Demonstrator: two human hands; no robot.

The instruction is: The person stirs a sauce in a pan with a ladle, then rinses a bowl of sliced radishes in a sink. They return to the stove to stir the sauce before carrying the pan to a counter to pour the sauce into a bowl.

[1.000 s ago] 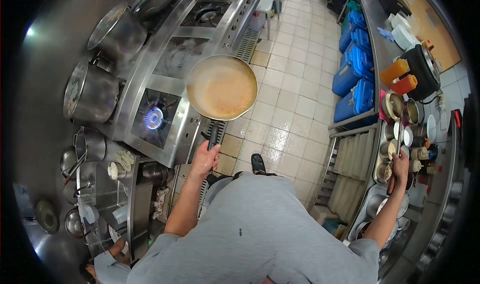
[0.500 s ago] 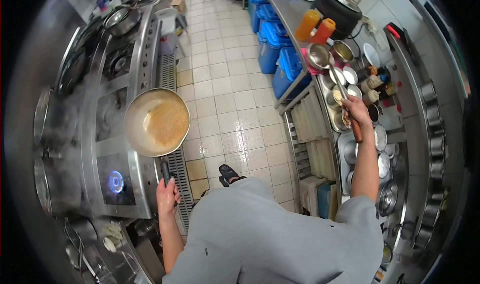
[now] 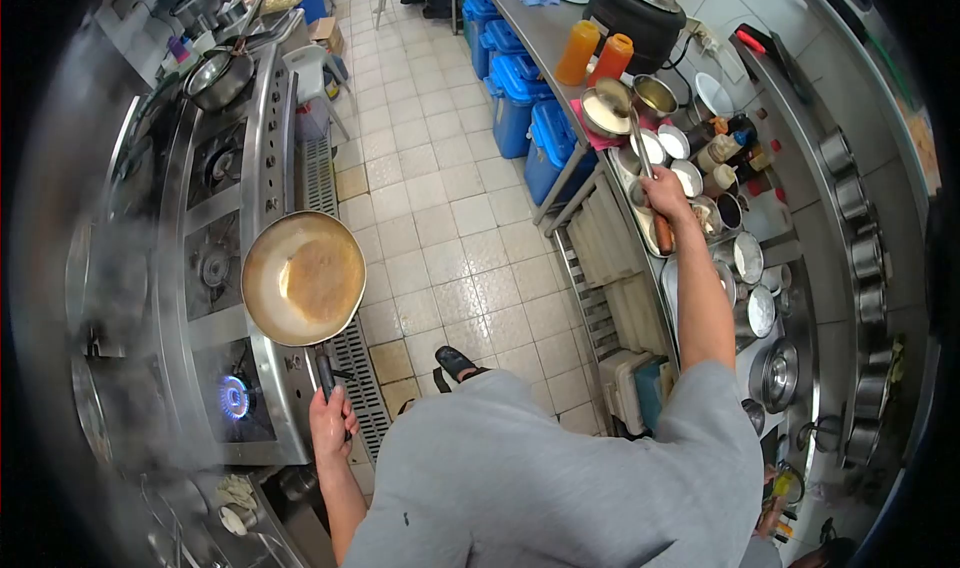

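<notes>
Two hands busy. Left hand point(image 3: 330, 420) grips black handle of pan point(image 3: 303, 278), held above stove edge near blue flame point(image 3: 234, 396). Right hand point(image 3: 665, 196) wraps ladle point(image 3: 628, 128) over small bowls point(image 3: 688, 173) on counter.

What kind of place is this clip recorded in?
Most likely a commercial restaurant kitchen: a long steel range with a lit burner, a counter crowded with seasoning bowls, and blue jerrycans stored beneath it.
</notes>
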